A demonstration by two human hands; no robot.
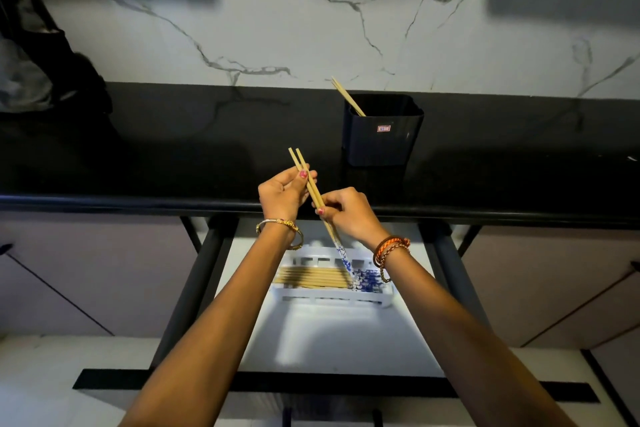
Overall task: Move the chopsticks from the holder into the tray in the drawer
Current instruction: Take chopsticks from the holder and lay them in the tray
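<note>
While L hand (pixel 282 192) & R hand (pixel 341 210) both pinch chopstick pair (pixel 313 191) (tips over tray (pixel 332 298)), holder (pixel 382 130) sits behind.

black countertop (pixel 173 149), veined marble backsplash (pixel 277 28)

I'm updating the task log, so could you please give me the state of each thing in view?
Drawer: pulled open.
Tray: in the drawer, holding chopsticks.
Holder: upright on the counter, two chopsticks left inside.
Held chopsticks: a pair, tilted above the tray.
Left hand: grips the pair.
Right hand: pinches the pair.
</note>
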